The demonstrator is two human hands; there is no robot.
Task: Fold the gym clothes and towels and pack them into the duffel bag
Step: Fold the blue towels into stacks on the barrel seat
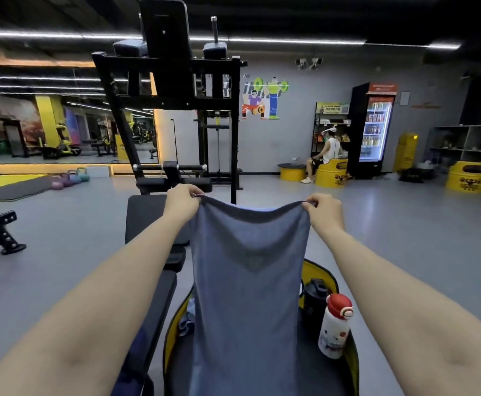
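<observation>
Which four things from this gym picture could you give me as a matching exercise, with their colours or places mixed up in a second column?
Things:
1. towel
2. water bottle
3. shaker bottle
4. kettlebells

Descriptions:
A. on the floor at the far left, near the mirror wall
B. white with a red cap, standing in the duffel bag
C. grey-blue, held up by its top corners by the left hand and right hand
D. black, just behind the white bottle

Pairs: 1-C, 2-B, 3-D, 4-A
</observation>
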